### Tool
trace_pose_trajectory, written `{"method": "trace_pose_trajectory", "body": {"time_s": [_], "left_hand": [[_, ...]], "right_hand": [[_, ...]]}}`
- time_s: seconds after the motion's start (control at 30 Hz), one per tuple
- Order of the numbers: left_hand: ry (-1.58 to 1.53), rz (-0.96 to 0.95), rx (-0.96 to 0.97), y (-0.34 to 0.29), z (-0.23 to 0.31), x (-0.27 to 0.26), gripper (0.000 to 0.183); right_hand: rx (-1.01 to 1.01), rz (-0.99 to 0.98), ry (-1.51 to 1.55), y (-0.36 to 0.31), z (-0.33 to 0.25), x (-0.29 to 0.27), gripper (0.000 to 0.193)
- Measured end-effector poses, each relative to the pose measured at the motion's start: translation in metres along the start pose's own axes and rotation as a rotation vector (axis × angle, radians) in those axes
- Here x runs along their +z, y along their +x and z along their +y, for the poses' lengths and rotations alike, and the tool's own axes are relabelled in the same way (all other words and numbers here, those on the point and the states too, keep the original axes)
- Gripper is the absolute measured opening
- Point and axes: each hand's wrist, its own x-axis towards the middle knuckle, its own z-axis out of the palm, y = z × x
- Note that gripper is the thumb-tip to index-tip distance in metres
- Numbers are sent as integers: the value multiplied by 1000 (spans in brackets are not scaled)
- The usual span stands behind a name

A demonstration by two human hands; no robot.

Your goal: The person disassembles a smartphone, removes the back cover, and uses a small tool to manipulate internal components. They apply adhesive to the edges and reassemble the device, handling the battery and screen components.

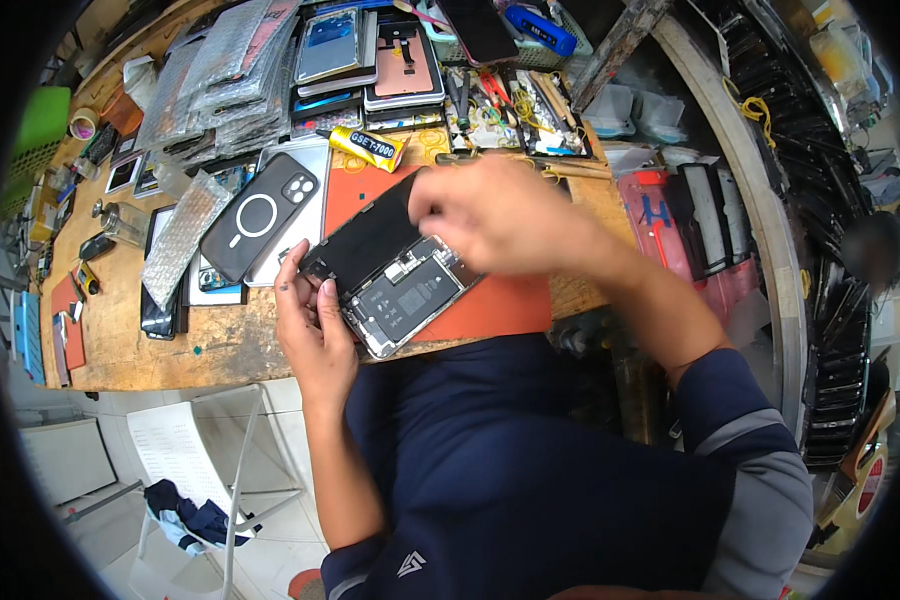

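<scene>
An opened smartphone is held tilted over the near edge of the workbench, its black battery and circuit board exposed. Its dark screen panel is swung up along the far long side. My left hand grips the phone's left end, with fingers and thumb around the panel and frame. My right hand is curled over the phone's right end, close to the panel's upper corner. Its fingers are bent together and slightly blurred; whatever they pinch is hidden. An orange mat lies beneath.
Beside the phone lie a black phone case with a white ring and bubble wrap. Behind are a yellow tube, stacked wrapped panels and a tray of tools. A white folding chair stands left below the bench.
</scene>
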Motion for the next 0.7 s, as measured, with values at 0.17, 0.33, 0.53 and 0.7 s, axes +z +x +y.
{"method": "trace_pose_trajectory", "body": {"time_s": [0.17,0.33,0.53,0.7], "left_hand": [[-28,-9,-11,2,-3,1,45],[-40,1,-28,2,-1,2,45],[-66,-13,-19,4,-1,1,44],[-48,-43,-43,3,8,-2,44]], "right_hand": [[100,-188,-134,-13,4,39,8],[107,-201,-238,-15,-1,41,6],[174,-393,50,9,14,30,9],[236,-289,79,-5,11,33,22]]}}
